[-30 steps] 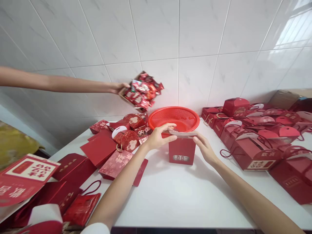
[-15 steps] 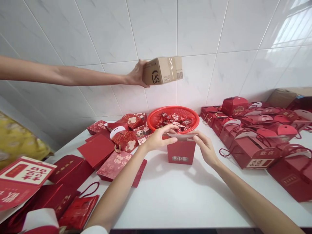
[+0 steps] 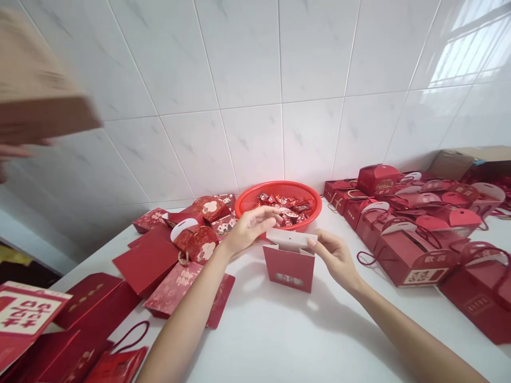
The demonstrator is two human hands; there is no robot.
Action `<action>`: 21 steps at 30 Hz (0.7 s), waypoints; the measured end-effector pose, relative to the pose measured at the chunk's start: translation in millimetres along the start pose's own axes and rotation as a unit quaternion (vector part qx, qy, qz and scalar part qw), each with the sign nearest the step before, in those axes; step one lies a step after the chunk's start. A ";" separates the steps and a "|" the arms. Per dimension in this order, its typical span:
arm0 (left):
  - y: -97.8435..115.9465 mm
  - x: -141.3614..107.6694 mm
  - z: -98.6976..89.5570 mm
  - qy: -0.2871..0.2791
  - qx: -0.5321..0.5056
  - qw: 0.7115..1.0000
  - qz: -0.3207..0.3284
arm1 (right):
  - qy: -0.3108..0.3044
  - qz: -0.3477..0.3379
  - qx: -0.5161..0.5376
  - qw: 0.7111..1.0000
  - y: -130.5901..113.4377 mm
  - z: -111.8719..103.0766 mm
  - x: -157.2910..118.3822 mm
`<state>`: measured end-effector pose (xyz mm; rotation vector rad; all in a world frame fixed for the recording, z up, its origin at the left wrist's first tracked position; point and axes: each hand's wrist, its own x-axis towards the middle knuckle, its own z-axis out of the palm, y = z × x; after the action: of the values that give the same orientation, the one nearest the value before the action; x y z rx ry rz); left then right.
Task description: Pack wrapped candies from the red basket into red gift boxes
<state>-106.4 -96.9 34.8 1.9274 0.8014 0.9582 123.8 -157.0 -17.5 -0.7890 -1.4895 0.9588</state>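
Note:
A small red gift box (image 3: 289,266) stands on the table in front of me, its top flap raised and a printed oval panel on its front. My right hand (image 3: 336,258) pinches the upper right edge of this box between thumb and fingers. At the upper left of the box is my left hand (image 3: 252,229), fingers stretched out and holding nothing. Just behind it sits a red plastic basket (image 3: 317,198) with red-wrapped candies (image 3: 288,205) in it.
Flat and folded red boxes (image 3: 149,260) cover the white table's left side. Several assembled red gift boxes (image 3: 415,252) with cord handles stand on the right. Another person's hand (image 3: 11,154) is under a brown cardboard box (image 3: 43,90) at upper left.
The other person's cardboard box has moved left and closer. My left hand has come off the gift box, whose top now gapes with the flap up. My right hand stays on it.

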 end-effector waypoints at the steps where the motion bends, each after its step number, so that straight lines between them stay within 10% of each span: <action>1: -3.3 8.0 -5.3 0.024 0.047 0.999 -0.006 | -0.006 0.001 0.006 1.000 0.6 0.4 -0.1; 5: -19.2 50.2 -23.5 -0.101 0.297 0.936 -0.158 | -0.006 0.001 -0.003 1.000 3.4 0.5 -0.5; 10: -41.8 95.1 -15.1 -0.206 0.357 0.866 -0.282 | -0.013 -0.001 -0.028 1.000 5.2 -1.6 -1.3; 21: -71.7 98.6 10.6 -0.197 0.345 0.882 -0.253 | -0.017 -0.005 -0.041 0.999 9.6 -2.2 -0.1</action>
<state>-60.0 10.9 0.1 2.2004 1.4257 -0.0780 125.7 -152.5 -26.0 -0.8263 -1.5699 0.9127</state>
